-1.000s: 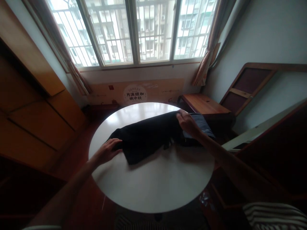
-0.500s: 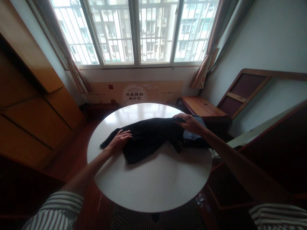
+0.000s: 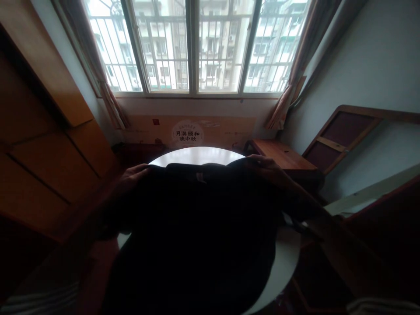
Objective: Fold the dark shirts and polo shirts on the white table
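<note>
A black T-shirt (image 3: 197, 227) hangs spread out in front of me, with its neckline and a small pale label (image 3: 201, 177) at the top middle. One shoulder is gripped by my left hand (image 3: 135, 173), its fingers closed on the cloth. At the opposite shoulder my right hand (image 3: 265, 163) is closed on the fabric too. The sleeves droop below each hand. Behind the shirt, most of the round white table (image 3: 285, 258) is hidden; its far edge and parts of its sides show.
A wooden bench (image 3: 278, 153) stands at the back right, beside a leaning wooden frame (image 3: 337, 131). Wooden cabinets (image 3: 46, 162) line the left. A printed banner (image 3: 223, 129) runs beneath the barred window (image 3: 216, 48), with curtains at both sides.
The black T-shirt, bunched lengthwise on the table before, is now lifted and opened out. My left hand moved left and up to its shoulder. The view has tilted slightly.
</note>
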Demonstrator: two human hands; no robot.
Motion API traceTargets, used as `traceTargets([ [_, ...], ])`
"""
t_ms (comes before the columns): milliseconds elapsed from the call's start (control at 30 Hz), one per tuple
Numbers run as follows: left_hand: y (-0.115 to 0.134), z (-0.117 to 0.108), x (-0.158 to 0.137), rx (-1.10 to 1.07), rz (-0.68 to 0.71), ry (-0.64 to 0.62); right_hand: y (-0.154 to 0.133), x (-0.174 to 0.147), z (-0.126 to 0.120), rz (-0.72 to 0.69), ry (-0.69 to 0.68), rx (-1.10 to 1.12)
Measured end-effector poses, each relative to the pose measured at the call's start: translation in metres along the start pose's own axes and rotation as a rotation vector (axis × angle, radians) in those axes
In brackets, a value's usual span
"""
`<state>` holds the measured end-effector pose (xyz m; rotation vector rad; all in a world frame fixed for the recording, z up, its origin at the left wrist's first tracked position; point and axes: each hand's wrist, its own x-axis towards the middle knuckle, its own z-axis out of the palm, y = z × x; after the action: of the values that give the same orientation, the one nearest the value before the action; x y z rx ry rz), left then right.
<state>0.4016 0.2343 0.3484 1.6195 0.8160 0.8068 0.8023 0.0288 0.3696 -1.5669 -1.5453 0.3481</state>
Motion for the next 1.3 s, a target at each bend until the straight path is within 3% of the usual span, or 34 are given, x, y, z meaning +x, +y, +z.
traceTargets([
  [67, -0.008, -0.004, 0.046, 0.123, 0.030, 0.041, 0.007, 0.037, 0.008, -0.028, 0.012, -0.090],
  [133, -0.023, -0.004, 0.092, 0.352, 0.089, 0.165, 0.007, 0.066, 0.019, -0.057, -0.011, -0.258],
  [233, -0.052, 0.006, 0.133, 0.688, 0.200, 0.311, -0.002, 0.082, 0.047, -0.103, -0.096, -0.412],
  [300, -0.074, 0.020, 0.138, 0.877, 0.313, 0.195, -0.010, 0.071, 0.076, -0.130, -0.148, -0.417],
  [367, -0.098, 0.034, 0.129, 1.050, 0.400, -0.022, -0.016, 0.045, 0.114, -0.168, -0.230, -0.422],
  [433, -0.120, 0.045, 0.115, 1.130, 0.401, -0.189, -0.020, 0.011, 0.155, -0.246, -0.353, -0.419],
  [500, -0.136, 0.050, 0.102, 1.171, 0.371, -0.240, -0.023, -0.023, 0.191, -0.445, -0.500, -0.422],
  [567, -0.143, 0.049, 0.095, 1.204, 0.343, -0.232, -0.023, -0.048, 0.216, -0.480, -0.538, -0.473],
  [667, -0.143, 0.042, 0.092, 1.246, 0.296, -0.261, -0.019, -0.064, 0.231, -0.450, -0.553, -0.572],
  [800, -0.137, 0.036, 0.092, 1.305, 0.177, -0.363, -0.012, -0.066, 0.230, -0.507, -0.657, -0.561],
  [933, -0.135, 0.040, 0.095, 1.370, 0.088, -0.412, -0.018, -0.075, 0.212, -0.483, -0.670, -0.475],
  [1033, -0.136, 0.045, 0.101, 1.385, 0.064, -0.416, -0.028, -0.087, 0.183, -0.420, -0.860, -0.334],
  [1100, -0.136, 0.049, 0.104, 1.390, 0.041, -0.409, -0.031, -0.095, 0.156, -0.329, -1.068, -0.236],
  [1200, -0.138, 0.054, 0.109, 1.397, -0.001, -0.378, -0.030, -0.106, 0.115, -0.064, -1.296, -0.207],
  [1267, -0.138, 0.058, 0.112, 1.399, -0.026, -0.347, -0.027, -0.109, 0.095, 0.100, -1.309, -0.272],
  [1300, -0.137, 0.060, 0.114, 1.399, -0.033, -0.332, -0.026, -0.108, 0.088, 0.129, -1.251, -0.307],
])
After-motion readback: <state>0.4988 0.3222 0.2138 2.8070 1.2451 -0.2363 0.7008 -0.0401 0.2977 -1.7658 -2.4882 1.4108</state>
